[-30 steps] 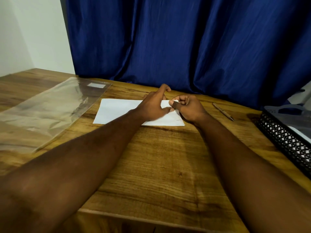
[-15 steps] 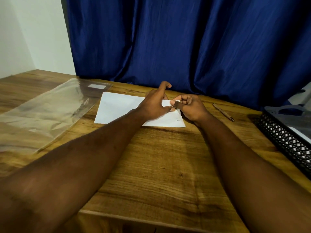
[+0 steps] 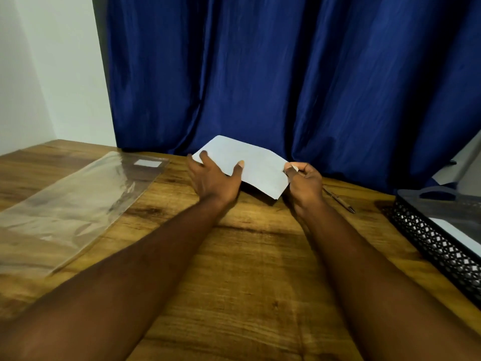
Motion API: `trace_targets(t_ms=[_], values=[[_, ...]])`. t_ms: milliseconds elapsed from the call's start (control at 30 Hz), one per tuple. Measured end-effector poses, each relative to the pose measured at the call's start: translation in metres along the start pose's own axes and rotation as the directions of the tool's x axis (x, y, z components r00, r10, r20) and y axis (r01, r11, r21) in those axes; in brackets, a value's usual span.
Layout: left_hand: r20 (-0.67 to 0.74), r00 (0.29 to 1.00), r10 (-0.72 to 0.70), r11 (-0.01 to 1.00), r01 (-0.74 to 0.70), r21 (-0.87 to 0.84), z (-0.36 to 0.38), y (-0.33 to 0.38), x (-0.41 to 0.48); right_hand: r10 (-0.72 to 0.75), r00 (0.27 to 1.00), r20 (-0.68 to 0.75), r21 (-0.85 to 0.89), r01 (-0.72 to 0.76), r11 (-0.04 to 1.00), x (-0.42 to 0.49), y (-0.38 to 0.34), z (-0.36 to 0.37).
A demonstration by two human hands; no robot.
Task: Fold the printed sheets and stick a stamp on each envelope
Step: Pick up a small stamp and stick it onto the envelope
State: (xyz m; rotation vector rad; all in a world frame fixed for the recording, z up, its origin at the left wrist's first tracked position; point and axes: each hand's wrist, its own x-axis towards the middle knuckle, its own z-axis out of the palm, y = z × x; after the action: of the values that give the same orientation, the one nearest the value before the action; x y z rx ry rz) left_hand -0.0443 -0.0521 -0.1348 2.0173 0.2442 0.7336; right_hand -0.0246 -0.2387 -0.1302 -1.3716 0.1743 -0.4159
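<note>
A white envelope (image 3: pixel 250 165) is lifted off the wooden table, tilted up toward the blue curtain. My left hand (image 3: pixel 212 179) holds its left end, thumb on the face and fingers behind. My right hand (image 3: pixel 304 182) is closed at the envelope's right edge, pinching a small pale piece, perhaps a stamp (image 3: pixel 293 168), between thumb and forefinger. I cannot tell whether that piece touches the envelope.
A clear plastic sleeve (image 3: pixel 67 204) with a small white label lies on the table's left. A pen (image 3: pixel 338 199) lies right of my right hand. A black mesh tray (image 3: pixel 429 241) holding white paper stands at the right edge. The curtain hangs close behind.
The envelope lay flat on the table under both hands; now my left hand has raised and tilted it. My right hand has shifted right, still pinching the small piece.
</note>
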Motion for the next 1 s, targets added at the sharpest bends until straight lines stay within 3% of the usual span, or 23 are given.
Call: trace_targets(t_ms=[100,200,300,433,633,767,1000], values=[[0.175,0.963,-0.205,0.885,0.258,-0.387,-0.001,0.005,0.007,0.042,0.997,0.069,0.010,-0.043,0.999,0.000,-0.003,0.003],[0.234,0.923,-0.305,0.796,0.382,-0.470,0.005,0.003,0.010,0.093,0.980,0.178,-0.099,-0.077,0.992,-0.005,-0.005,0.002],[0.245,0.930,-0.275,0.773,0.366,-0.519,0.006,0.003,0.010,0.149,0.966,0.211,-0.097,-0.131,0.987,-0.006,-0.008,-0.004],[0.347,0.929,-0.126,0.799,0.302,-0.520,0.003,0.007,0.002,0.196,0.955,0.223,-0.146,-0.167,0.975,-0.001,-0.012,-0.008],[0.432,0.899,0.076,0.878,0.145,-0.457,0.008,0.008,-0.008,0.158,0.937,0.311,-0.258,-0.077,0.963,-0.001,-0.010,-0.014],[0.424,0.901,0.085,0.903,0.110,-0.415,0.009,0.008,-0.012,0.136,0.966,0.222,-0.307,-0.063,0.949,-0.001,-0.005,-0.015],[0.385,0.923,-0.002,0.929,0.145,-0.342,0.020,0.017,-0.016,0.150,0.982,0.117,-0.205,-0.124,0.971,-0.007,-0.023,-0.021]])
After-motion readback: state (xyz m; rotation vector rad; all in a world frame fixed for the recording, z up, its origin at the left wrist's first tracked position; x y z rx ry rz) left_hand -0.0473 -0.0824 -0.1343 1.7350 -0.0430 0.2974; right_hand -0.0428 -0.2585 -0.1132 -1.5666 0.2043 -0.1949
